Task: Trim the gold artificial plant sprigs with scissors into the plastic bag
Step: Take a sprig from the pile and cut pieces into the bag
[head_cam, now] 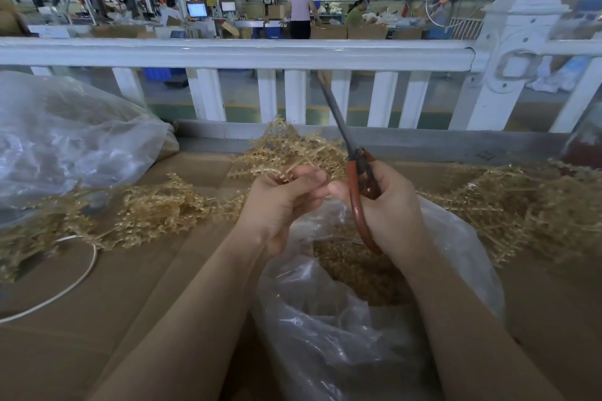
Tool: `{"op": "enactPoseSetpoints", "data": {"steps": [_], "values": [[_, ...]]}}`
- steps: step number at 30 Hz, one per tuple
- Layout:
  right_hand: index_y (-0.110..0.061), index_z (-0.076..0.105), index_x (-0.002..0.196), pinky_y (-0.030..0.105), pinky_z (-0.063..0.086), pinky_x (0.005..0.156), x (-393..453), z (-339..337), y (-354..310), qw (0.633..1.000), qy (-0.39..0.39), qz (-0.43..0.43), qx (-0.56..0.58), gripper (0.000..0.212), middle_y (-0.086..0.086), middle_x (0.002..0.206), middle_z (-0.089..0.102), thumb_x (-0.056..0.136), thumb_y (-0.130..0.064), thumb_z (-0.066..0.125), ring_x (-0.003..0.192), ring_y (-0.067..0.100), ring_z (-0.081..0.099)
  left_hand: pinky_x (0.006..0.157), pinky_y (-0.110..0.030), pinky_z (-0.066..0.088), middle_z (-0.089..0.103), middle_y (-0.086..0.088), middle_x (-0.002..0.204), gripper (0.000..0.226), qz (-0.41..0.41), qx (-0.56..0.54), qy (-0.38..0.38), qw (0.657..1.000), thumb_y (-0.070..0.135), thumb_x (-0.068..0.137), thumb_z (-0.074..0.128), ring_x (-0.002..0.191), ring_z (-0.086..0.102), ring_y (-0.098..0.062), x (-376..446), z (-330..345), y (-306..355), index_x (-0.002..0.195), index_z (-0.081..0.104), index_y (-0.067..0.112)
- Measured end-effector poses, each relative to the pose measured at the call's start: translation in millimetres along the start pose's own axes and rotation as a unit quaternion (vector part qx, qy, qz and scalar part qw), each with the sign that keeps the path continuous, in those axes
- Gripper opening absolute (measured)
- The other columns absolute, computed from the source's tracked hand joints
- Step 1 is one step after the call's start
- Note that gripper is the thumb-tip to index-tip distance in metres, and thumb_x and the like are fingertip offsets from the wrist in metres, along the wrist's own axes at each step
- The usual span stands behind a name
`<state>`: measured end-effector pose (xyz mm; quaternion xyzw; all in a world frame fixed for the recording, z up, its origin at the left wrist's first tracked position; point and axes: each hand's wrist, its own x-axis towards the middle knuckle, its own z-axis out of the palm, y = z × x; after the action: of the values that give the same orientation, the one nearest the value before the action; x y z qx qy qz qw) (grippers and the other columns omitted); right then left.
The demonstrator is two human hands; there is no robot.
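Left hand (283, 202) pinches one sprig (290, 153); right hand (387, 205) grips one scissors (355, 172), blades closed, above one bag (358, 319) at the table's (114, 303) near edge.

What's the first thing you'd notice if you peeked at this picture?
Probably the scissors with reddish handles, gripped in the right hand at the middle, blades pointing up toward the white fence. Next, the fluffy gold sprigs spread across the brown table, one bunch held in the left hand. Below the hands sits a clear plastic bag holding gold trimmings.
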<state>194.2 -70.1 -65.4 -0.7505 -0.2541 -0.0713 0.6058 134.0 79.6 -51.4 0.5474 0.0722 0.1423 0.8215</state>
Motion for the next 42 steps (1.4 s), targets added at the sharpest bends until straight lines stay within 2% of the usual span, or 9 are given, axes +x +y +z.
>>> {"op": "enactPoseSetpoints", "data": {"steps": [3, 5, 10, 13, 17, 24, 28, 34, 42], "values": [[-0.038, 0.063, 0.091, 0.011, 0.044, 0.059, -3.5, -0.5, -3.2, 0.999, -0.016, 0.012, -0.047, 0.059, -0.034, 0.086, 0.067, 0.054, -0.085, 0.067, 0.078, -0.013, 0.064, 0.064, -0.022, 0.057, 0.075, -0.008, 0.076, 0.008, 0.032, -0.024, 0.02, 0.999, 0.014, 0.067, 0.079, 0.071, 0.073, -0.014, 0.7, -1.3, 4.3, 0.073, 0.074, 0.014], [-0.043, 0.058, 0.091, 0.016, 0.042, 0.067, -4.2, -1.4, -3.8, 0.996, -0.029, 0.022, -0.087, 0.067, -0.04, 0.09, 0.064, 0.05, -0.096, 0.059, 0.085, -0.017, 0.06, 0.066, -0.022, 0.058, 0.075, -0.007, 0.076, 0.007, 0.058, -0.035, 0.031, 0.997, 0.01, 0.072, 0.077, 0.072, 0.073, -0.014, 1.2, -3.0, 6.7, 0.072, 0.074, 0.016], [-0.038, 0.059, 0.103, 0.027, 0.048, 0.074, -3.3, -4.2, -0.6, 0.978, -0.052, 0.012, -0.2, 0.081, -0.021, 0.092, 0.068, 0.052, -0.1, 0.047, 0.087, -0.003, 0.061, 0.071, -0.022, 0.055, 0.073, -0.003, 0.075, 0.011, 0.104, -0.018, 0.058, 0.993, 0.003, 0.085, 0.071, 0.076, 0.072, -0.015, 2.7, -6.4, 9.0, 0.08, 0.07, 0.013], [-0.035, 0.058, 0.101, 0.028, 0.048, 0.07, -4.4, -5.1, -0.7, 0.968, -0.061, 0.015, -0.243, 0.081, -0.02, 0.087, 0.065, 0.052, -0.098, 0.044, 0.081, -0.002, 0.058, 0.071, -0.022, 0.055, 0.072, -0.003, 0.076, 0.018, 0.125, -0.009, 0.054, 0.991, 0.0, 0.087, 0.068, 0.074, 0.071, -0.014, 3.0, -6.0, 9.1, 0.076, 0.07, 0.014], [-0.036, 0.057, 0.104, 0.032, 0.053, 0.074, -4.1, -5.2, -0.1, 0.959, -0.075, 0.014, -0.273, 0.075, -0.02, 0.087, 0.063, 0.058, -0.094, 0.052, 0.082, 0.0, 0.057, 0.074, -0.023, 0.055, 0.072, -0.002, 0.078, 0.003, 0.138, 0.006, 0.05, 0.989, 0.003, 0.087, 0.068, 0.076, 0.07, -0.013, 2.9, -7.0, 7.4, 0.086, 0.067, 0.006], [-0.035, 0.058, 0.1, 0.032, 0.055, 0.073, -4.3, -5.6, -1.7, 0.953, -0.073, 0.002, -0.293, 0.068, -0.018, 0.082, 0.063, 0.062, -0.09, 0.057, 0.077, -0.001, 0.057, 0.078, -0.026, 0.054, 0.067, -0.008, 0.088, 0.002, 0.146, 0.024, 0.064, 0.987, 0.004, 0.089, 0.068, 0.084, 0.066, -0.018, 3.6, -6.4, 5.8, 0.088, 0.068, 0.006], [-0.033, 0.059, 0.098, 0.035, 0.057, 0.074, -3.7, -5.5, -2.1, 0.954, -0.075, 0.005, -0.29, 0.078, -0.015, 0.08, 0.066, 0.054, -0.097, 0.049, 0.076, 0.002, 0.06, 0.079, -0.026, 0.054, 0.068, -0.004, 0.083, 0.008, 0.154, 0.03, 0.061, 0.986, 0.003, 0.09, 0.067, 0.082, 0.067, -0.016, 3.5, -6.5, 6.6, 0.085, 0.067, 0.008], [-0.035, 0.061, 0.095, 0.032, 0.057, 0.071, -2.4, -3.9, 1.6, 0.956, -0.067, -0.005, -0.287, 0.08, -0.019, 0.077, 0.065, 0.051, -0.099, 0.043, 0.074, 0.0, 0.06, 0.082, -0.03, 0.054, 0.069, 0.001, 0.078, 0.013, 0.162, 0.033, 0.052, 0.985, -0.001, 0.09, 0.066, 0.079, 0.068, -0.016, 4.0, -8.4, 7.9, 0.082, 0.065, 0.009], [-0.029, 0.058, 0.078, 0.024, 0.052, 0.059, -4.4, -4.6, 5.1, 0.956, -0.046, -0.034, -0.287, 0.069, -0.013, 0.065, 0.062, 0.058, -0.095, 0.049, 0.061, 0.002, 0.058, 0.078, -0.026, 0.055, 0.071, -0.005, 0.083, 0.013, 0.167, 0.017, 0.039, 0.985, -0.001, 0.088, 0.067, 0.079, 0.069, -0.016, 3.2, -10.2, 9.0, 0.081, 0.07, 0.009]]}}
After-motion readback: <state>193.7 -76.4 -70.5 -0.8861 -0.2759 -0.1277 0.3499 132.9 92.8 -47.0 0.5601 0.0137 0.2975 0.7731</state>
